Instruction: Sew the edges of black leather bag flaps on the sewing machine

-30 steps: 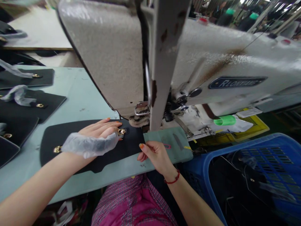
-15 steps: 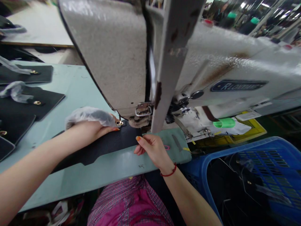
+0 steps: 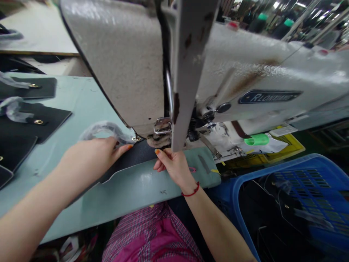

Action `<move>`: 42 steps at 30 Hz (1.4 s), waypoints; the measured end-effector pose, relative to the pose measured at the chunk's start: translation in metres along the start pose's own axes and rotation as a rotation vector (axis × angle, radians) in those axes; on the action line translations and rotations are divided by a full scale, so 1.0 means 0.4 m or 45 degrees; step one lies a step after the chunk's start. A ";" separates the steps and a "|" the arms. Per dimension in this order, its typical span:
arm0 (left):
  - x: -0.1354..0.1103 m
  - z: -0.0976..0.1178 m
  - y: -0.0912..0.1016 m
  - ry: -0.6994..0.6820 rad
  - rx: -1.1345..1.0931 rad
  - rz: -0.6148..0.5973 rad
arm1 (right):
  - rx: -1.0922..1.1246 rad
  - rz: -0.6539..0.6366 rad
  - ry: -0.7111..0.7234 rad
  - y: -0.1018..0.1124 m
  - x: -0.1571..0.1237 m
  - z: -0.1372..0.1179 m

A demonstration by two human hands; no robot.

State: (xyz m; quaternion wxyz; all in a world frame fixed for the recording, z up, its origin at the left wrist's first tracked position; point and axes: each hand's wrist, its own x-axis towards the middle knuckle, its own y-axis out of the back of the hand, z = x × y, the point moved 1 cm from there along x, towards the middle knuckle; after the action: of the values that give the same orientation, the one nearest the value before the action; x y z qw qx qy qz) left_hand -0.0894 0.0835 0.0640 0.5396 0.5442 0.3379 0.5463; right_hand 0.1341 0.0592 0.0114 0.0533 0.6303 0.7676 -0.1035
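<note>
The right hand (image 3: 174, 168) pinches the edge of a black leather flap (image 3: 136, 154) between thumb and fingers, while the left hand (image 3: 89, 156), fingers extended, presses it against the pale green table (image 3: 131, 193). The flap runs beneath the sewing machine (image 3: 245, 83). More black flaps (image 3: 35, 123) lie left; a blue plastic crate (image 3: 272, 170) sits right.

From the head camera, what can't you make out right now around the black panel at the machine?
Head view:
Needle area on the black panel: hidden behind the sewing machine and its upright bar.
Panel's far end: out of sight beneath the machine.
What the right hand pinches: hidden by its fingers.
Panel under the left hand: covered by that hand.
Blue crate contents: too dark to tell apart.
</note>
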 end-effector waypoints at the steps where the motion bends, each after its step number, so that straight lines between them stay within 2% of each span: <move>1: -0.038 0.025 0.012 0.002 0.060 -0.031 | -0.006 0.009 0.012 -0.001 0.001 0.000; 2: -0.080 0.053 0.016 0.015 -0.012 -0.045 | -0.008 0.018 0.023 -0.001 0.001 0.000; 3: -0.121 0.084 0.009 -0.002 -0.279 -0.073 | -0.008 0.022 0.030 -0.002 0.002 0.000; 4: -0.159 0.117 -0.009 -0.012 -0.661 -0.150 | -0.008 0.023 0.035 -0.003 0.001 0.000; 5: -0.192 0.146 -0.037 0.088 -1.019 -0.274 | -0.008 0.022 0.036 -0.004 0.000 -0.001; 6: -0.215 0.173 -0.072 0.265 -1.346 -0.353 | -0.009 0.025 0.038 -0.005 -0.001 -0.002; 8: -0.228 0.214 -0.143 0.640 -1.952 -0.376 | -0.014 0.032 0.046 -0.006 -0.003 -0.006; 10: -0.201 0.235 -0.196 0.867 -2.344 -0.261 | -0.028 0.044 0.054 -0.008 -0.006 -0.010; 11: -0.179 0.239 -0.211 0.930 -2.445 -0.196 | -0.038 0.050 0.056 -0.008 -0.006 -0.010; 15: -0.106 0.226 -0.220 1.144 -2.405 -0.023 | -0.087 0.078 0.076 -0.009 -0.008 -0.005; 17: -0.094 0.220 -0.212 1.178 -2.369 -0.021 | -0.048 0.086 0.081 -0.012 -0.009 0.002; 23: -0.092 0.232 -0.207 0.941 -2.616 -0.353 | 0.224 0.092 -0.031 -0.029 -0.018 0.021; 26: -0.091 0.228 -0.209 0.997 -2.568 -0.336 | 0.060 0.134 0.066 -0.027 -0.020 0.014; 32: -0.089 0.204 -0.194 1.176 -2.213 -0.289 | -0.346 0.178 0.218 -0.009 -0.018 -0.006; 35: -0.088 0.199 -0.192 1.100 -2.153 -0.311 | -0.355 0.173 0.206 -0.004 -0.023 -0.004; 38: -0.086 0.201 -0.193 0.970 -2.154 -0.384 | -0.243 0.166 0.208 -0.002 -0.044 0.011; 42: -0.082 0.204 -0.193 0.887 -2.141 -0.429 | -0.153 0.167 0.132 -0.001 -0.088 0.070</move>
State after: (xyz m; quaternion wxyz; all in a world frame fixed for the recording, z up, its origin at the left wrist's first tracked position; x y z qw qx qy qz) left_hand 0.0004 0.0489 -0.0026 0.6974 -0.2776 0.0480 0.6590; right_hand 0.1392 0.0192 -0.0084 0.0580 0.6794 0.7312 -0.0208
